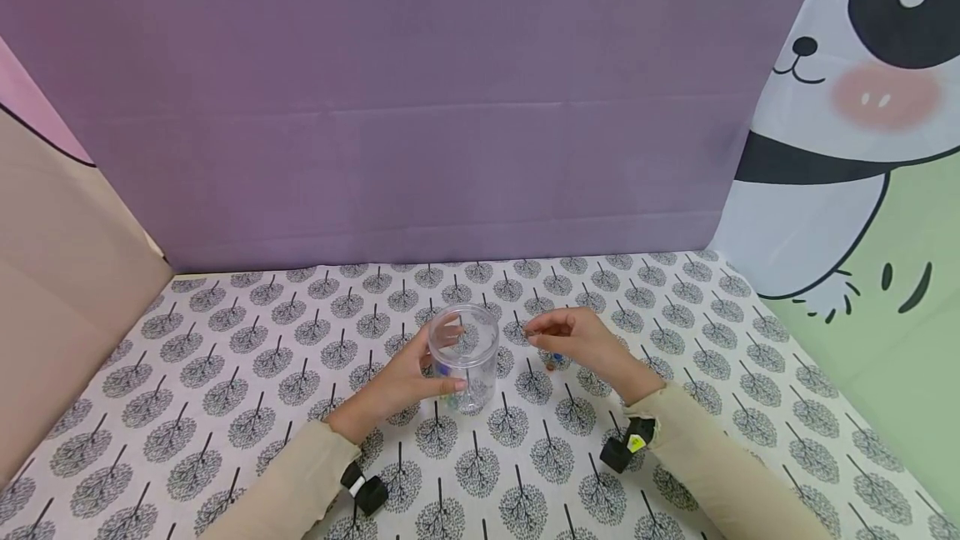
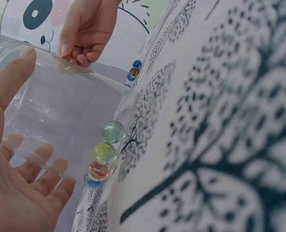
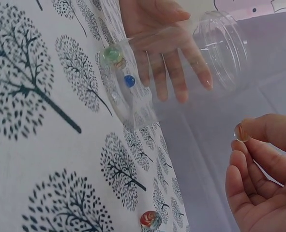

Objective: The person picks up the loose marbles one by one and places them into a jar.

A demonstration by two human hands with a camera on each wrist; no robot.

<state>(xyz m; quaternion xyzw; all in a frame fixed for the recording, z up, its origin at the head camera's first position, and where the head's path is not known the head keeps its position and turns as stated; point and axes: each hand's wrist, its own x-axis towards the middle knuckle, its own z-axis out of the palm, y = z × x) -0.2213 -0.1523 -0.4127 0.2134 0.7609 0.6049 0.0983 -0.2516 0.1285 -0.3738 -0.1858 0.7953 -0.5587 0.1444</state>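
Observation:
A clear open-topped jar (image 1: 482, 365) stands on the patterned cloth. My left hand (image 1: 400, 377) grips its side, thumb in front and fingers round behind. At the jar's bottom, the left wrist view shows a green marble (image 2: 113, 131), a yellow one (image 2: 104, 152), an orange-striped one (image 2: 97, 170) and a blue one (image 2: 92, 181). Right of the jar, near rim height, my right hand (image 1: 581, 344) pinches a clear marble with orange (image 3: 241, 132) between thumb and forefinger. Below that hand, a blue marble (image 1: 557, 357) and a reddish marble (image 3: 150, 221) lie on the cloth.
The white cloth (image 1: 480, 473) with tree prints covers the table. A purple panel (image 1: 420, 148) rises along its back edge. A panda-printed wall (image 1: 817, 232) stands at the right, and a beige wall (image 1: 67, 273) at the left.

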